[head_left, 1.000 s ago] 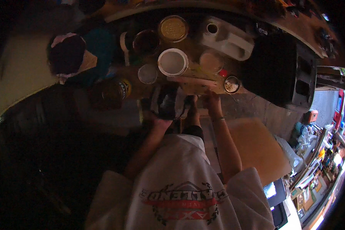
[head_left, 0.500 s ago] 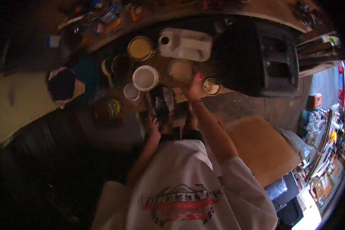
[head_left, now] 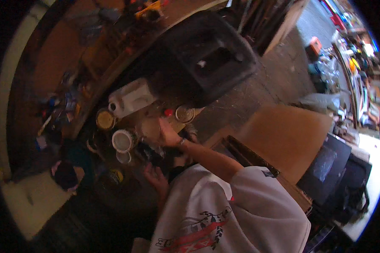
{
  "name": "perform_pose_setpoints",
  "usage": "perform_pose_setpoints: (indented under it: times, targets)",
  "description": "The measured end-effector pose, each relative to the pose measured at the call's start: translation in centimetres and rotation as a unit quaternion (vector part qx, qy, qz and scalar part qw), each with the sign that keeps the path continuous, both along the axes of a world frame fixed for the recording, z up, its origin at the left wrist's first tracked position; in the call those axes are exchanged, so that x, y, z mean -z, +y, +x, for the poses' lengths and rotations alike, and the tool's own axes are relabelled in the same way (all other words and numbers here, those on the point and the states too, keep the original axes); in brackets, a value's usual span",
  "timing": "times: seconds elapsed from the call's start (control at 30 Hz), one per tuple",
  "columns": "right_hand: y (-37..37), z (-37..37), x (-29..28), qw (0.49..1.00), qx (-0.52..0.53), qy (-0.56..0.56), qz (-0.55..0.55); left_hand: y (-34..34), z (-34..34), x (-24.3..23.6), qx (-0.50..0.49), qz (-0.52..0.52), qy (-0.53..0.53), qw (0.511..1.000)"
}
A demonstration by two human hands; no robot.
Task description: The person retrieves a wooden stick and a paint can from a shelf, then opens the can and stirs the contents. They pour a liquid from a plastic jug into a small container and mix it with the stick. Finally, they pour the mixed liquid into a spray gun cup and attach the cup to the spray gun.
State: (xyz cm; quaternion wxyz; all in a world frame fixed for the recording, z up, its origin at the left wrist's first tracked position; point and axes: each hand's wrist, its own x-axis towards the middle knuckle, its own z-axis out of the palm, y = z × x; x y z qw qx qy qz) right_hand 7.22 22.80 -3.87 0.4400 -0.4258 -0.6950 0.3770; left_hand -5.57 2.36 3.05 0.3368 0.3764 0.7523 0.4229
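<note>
My right hand [head_left: 168, 134] is at the side of a tan, round container [head_left: 149, 128], its fingers closed on the rim. Motion blur softens the grip. Lower down, my left hand [head_left: 155, 176] has its fingers apart, with nothing seen in it. It is closest to a dark, crumpled-looking thing [head_left: 151, 154] whose kind I cannot make out. Just left of that stand a white tub [head_left: 123, 141] and a smaller pale cup [head_left: 123, 157]. A small red cap-like piece [head_left: 168, 112] lies beyond my right hand, near a round open tin [head_left: 184, 114].
A white plastic jug [head_left: 132, 98] lies behind the tubs, beside a tin with a yellowish top [head_left: 105, 120]. Above them is a big black plastic bin [head_left: 215, 55]. Cardboard [head_left: 283, 139] leans at my right. A dark cap [head_left: 64, 175] sits at far left.
My view has swung to the right and tilted, so the bench things sit lower and further left. My left hand has come off the dark thing and opened. My right hand stays at the container.
</note>
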Motion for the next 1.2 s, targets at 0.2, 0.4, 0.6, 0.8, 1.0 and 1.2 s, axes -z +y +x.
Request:
perform_pose_setpoints:
  times: [0.2, 0.4, 0.6, 0.8, 1.0, 1.2]
  targets:
    - [-6.4, 8.5, -13.8, 0.995, -0.002, 0.011, -0.098, 7.1, 5.2, -4.5, 0.187, 0.124, 0.015, 0.974]
    - [-8.7, 15.7, -19.0, 0.985, 0.055, 0.031, -0.161, 11.6, 10.5, -7.9, 0.409, 0.135, -0.045, 0.901]
    - [-6.8, 27.4, -18.0, 0.995, 0.008, -0.044, -0.091, 15.0, 18.5, -4.8, 0.479, 0.1, -0.079, 0.868]
    - [-2.1, 44.0, -12.1, 0.955, 0.142, 0.07, -0.251, 18.5, 29.2, -1.9, 0.439, 0.055, -0.116, 0.889]
    - [5.7, 58.0, -9.5, 0.935, 0.178, -0.144, -0.272, 21.2, 38.9, -1.3, 0.352, 0.013, -0.181, 0.918]
    - [13.1, 63.1, -7.7, 0.939, 0.061, -0.18, -0.286, 23.0, 42.4, -0.8, 0.278, -0.043, -0.279, 0.918]
